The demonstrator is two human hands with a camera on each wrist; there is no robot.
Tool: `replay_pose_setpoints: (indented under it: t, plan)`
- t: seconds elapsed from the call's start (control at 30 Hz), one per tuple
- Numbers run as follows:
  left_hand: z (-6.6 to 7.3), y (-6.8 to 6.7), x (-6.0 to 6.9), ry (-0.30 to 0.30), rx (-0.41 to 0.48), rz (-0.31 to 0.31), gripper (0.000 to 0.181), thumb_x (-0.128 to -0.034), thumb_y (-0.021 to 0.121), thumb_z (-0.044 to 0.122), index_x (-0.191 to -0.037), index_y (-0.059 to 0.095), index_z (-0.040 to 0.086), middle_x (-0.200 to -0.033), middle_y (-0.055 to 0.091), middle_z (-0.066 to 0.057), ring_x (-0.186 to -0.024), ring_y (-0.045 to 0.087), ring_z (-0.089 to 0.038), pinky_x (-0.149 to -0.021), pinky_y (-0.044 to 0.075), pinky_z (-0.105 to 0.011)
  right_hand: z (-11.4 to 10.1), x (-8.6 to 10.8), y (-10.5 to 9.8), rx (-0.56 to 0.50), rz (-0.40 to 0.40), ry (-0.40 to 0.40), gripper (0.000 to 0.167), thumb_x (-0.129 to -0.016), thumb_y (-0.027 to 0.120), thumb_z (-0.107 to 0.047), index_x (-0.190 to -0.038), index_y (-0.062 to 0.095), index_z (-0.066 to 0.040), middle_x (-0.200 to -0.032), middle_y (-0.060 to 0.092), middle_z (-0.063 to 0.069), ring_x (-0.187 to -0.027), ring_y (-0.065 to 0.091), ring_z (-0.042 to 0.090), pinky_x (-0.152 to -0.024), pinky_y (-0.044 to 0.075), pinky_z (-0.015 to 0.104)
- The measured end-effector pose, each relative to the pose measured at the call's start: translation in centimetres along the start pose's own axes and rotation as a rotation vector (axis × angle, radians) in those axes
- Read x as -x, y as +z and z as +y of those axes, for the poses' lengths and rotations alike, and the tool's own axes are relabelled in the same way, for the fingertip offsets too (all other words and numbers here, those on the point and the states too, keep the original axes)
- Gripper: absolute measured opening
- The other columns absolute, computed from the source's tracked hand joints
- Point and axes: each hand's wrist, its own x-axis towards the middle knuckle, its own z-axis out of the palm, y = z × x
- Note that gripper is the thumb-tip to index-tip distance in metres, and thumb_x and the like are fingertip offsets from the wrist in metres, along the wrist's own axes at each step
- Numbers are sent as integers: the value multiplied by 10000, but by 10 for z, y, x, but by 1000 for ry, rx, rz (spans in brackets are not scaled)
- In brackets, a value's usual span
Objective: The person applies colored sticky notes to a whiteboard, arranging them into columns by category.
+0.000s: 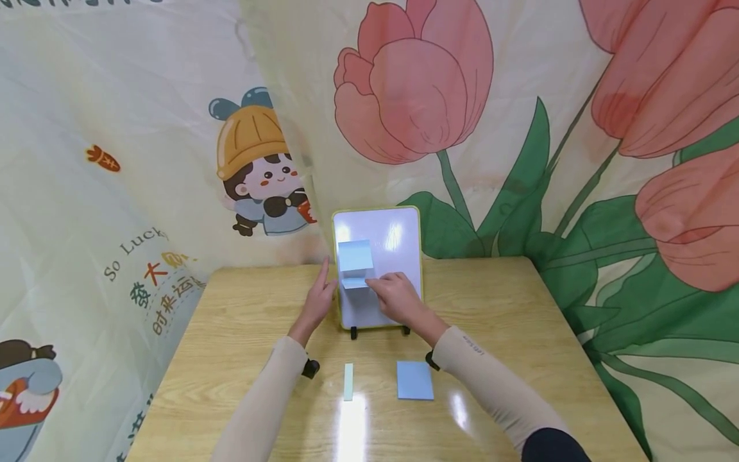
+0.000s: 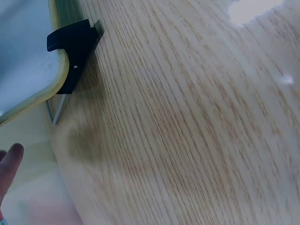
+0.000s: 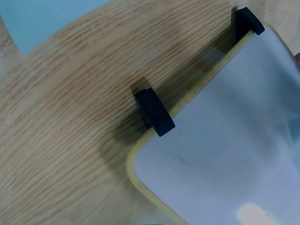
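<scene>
A small whiteboard [image 1: 398, 256] with a yellow rim stands tilted on black feet [image 2: 75, 56]. On its left half is a light blue sticky note [image 1: 355, 255], with a second blue sticky note [image 1: 355, 283] below it, seen as a narrow strip. My right hand [image 1: 397, 298] pinches this lower note at its right end, fingers curled; the fingertips are too small to see well. Beside the board's left edge is my left hand [image 1: 316, 301], index finger extended upward and thumb close to the rim. One fingertip [image 2: 11, 159] of it shows in the left wrist view.
On the wooden table [image 1: 473, 308], nearer me, lie a blue square note pad [image 1: 414, 380] and a narrow pale green strip [image 1: 348, 382]. A printed cloth [image 1: 300, 64] with tulips and cartoon figures hangs behind the table and to its sides.
</scene>
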Motion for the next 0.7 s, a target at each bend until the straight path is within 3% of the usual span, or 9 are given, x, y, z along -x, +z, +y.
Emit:
replay_pose_setpoints:
  t: [0.2, 0.4, 0.7]
  plan:
    - [2, 3, -5, -11, 87, -41, 606, -1069, 388, 342, -1577, 62, 405, -1672, 101, -23, -1479, 267, -387, -1044, 429, -607, -2, 2, 7, 48, 55, -25, 315, -890, 659, -39, -1186, 720, -127, -1074, 763, -7, -954, 695, 205, -875, 521, 392]
    - [2, 5, -7, 73, 34, -22, 646, -1065, 431, 256, -1598, 68, 305, -1671, 59, 74, -1508, 226, -320, -1138, 342, -561, -3, 5, 14, 54, 90, -45, 290, -880, 684, -47, -1155, 735, -126, -1061, 768, -7, -936, 700, 207, -860, 523, 388]
    - [-2, 8, -7, 77, 20, -12, 714, -1035, 462, 104, -1595, 87, 339, -1665, 66, 97, -1472, 314, -330, -1093, 413, -521, -4, 9, 20, 67, 106, -55, 306, -867, 679, -40, -1155, 732, -129, -1054, 768, -26, -924, 696, 189, -862, 515, 384]
